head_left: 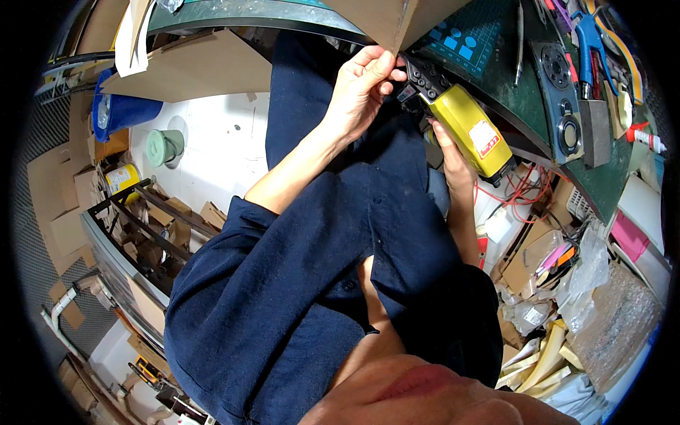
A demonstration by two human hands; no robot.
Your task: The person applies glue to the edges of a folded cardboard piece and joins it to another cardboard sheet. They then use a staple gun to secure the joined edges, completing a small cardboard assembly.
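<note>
My left hand [363, 88] is closed in a pinch at the lower corner of a brown cardboard piece [395, 23] at the bench edge. Its other fingers curl beside the black studded end of a boxy yellow-and-black device [467, 126]. What kind of device this is, I cannot make out. From below and the right, my right hand [453, 159] grips the device's underside; some of those fingers are hidden behind it. The device lies tilted, black studded end up toward the left hand, with a white-and-red label on its yellow side.
A dark green workbench [520, 95] holds a teal cutting mat [464, 42], a grey plate with round parts [559, 106] and a blue-handled tool [589, 46]. Red cables [528, 188] hang below. Leftward are a cardboard sheet [202, 71], blue bin [124, 113] and green bucket [164, 147].
</note>
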